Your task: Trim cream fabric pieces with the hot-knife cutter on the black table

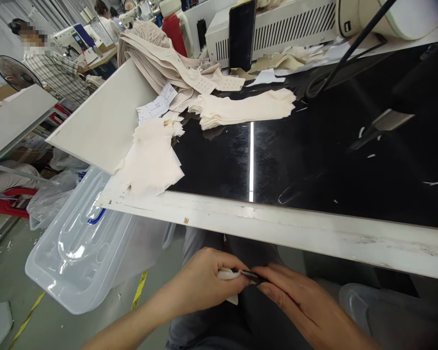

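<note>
Over my lap, in front of the table edge, my left hand (211,282) is closed around a small cream fabric piece (229,274). One end of it pokes out between thumb and forefinger, and a corner hangs below the fingers. My right hand (295,294) meets it from the right, thumb and fingers pinched on a thin dark flat piece (254,277) that lies between the two hands. Whether this dark piece is joined to the cream fabric, I cannot tell. Stacks of cream cut fabric (246,108) and pale fabric pieces (151,158) lie on the table beyond.
The black tabletop (314,160) has a white front edge (219,214). A phone (242,36) stands against a vented white box (295,26). Below left is a clear plastic bin (83,243). A person (56,70) sits at the far left near a fan (16,73).
</note>
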{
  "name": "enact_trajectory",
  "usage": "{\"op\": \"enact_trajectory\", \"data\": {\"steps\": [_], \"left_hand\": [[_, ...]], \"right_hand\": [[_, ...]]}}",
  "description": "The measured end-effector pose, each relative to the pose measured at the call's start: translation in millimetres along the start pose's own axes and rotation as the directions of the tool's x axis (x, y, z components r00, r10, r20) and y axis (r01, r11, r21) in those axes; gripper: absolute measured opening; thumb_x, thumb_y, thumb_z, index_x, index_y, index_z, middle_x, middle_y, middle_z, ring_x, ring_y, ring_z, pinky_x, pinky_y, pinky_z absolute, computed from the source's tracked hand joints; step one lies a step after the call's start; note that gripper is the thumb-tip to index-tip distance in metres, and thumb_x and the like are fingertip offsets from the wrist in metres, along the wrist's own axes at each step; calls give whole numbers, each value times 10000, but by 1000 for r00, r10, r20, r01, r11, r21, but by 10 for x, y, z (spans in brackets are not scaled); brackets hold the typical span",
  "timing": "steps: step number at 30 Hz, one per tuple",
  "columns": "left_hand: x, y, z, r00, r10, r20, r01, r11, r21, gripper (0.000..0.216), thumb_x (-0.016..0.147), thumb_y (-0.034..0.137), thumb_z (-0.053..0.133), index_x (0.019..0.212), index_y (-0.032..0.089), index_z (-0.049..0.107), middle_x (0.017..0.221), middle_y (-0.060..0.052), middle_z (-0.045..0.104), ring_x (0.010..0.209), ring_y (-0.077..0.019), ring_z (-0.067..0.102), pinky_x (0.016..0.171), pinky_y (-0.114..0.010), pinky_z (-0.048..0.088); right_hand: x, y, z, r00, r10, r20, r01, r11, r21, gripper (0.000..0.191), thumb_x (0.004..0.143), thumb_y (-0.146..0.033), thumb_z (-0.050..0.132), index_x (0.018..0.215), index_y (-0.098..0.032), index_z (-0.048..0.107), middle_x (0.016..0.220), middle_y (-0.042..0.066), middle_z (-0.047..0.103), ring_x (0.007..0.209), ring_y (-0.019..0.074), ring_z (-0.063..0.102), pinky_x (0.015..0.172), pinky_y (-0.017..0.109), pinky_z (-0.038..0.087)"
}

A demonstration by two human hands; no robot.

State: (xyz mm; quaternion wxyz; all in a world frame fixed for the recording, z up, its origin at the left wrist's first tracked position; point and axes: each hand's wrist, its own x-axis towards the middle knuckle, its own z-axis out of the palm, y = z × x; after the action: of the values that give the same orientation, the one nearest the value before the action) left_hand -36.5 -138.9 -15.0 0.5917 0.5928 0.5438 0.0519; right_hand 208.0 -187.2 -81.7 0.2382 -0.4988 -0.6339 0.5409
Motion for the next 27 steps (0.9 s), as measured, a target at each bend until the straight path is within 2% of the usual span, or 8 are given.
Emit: {"op": "enact_trajectory", "data": {"steps": [7,11,18,23,27], "left_hand": [[-3,25,-15,1000,5,14,-5,1000,-12,273,1009,413,751,1018,210,934,877,-6,814,842,-188,695,726,-245,455],[-8,36,-9,999,-21,27,22,999,-32,290,1000,436,760,1000,200,931,828,-1,781,776,-167,649,672,-243,419],[28,5,-8,999,-22,38,25,997,-75,283,984,434,778,1014,201,935,824,6,760,798,-163,633,700,-233,428],[27,-4,5,999,-9,53,14,996,-92,270,990,405,777,1013,192,940,781,21,718,749,-140,581,664,-231,397],[23,3,-17,998,0,67,6,996,-84,282,997,430,789,1041,204,950,797,12,752,762,-145,605,669,-227,404]], "right_hand": [[20,-109,-71,998,37,46,-37,999,8,583,1157,-733,450,1291,-375,890,1150,77,861,1060,313,839,922,422,717],[7,-71,-65,996,67,60,-67,998,-9,588,1161,-738,435,1285,-391,892,1140,70,852,1051,307,835,909,416,708],[-8,-35,-34,999,37,3,-37,999,-20,575,1161,-747,463,1342,-388,874,1208,69,857,1117,307,836,965,410,708],[13,-17,2,999,-42,-9,41,999,-26,558,1176,-717,457,1333,-385,878,1202,71,866,1110,304,844,878,363,717],[-17,-14,-14,999,-31,6,31,1000,1,550,1177,-708,473,1345,-367,870,1186,66,866,1092,282,852,915,349,727]]}}
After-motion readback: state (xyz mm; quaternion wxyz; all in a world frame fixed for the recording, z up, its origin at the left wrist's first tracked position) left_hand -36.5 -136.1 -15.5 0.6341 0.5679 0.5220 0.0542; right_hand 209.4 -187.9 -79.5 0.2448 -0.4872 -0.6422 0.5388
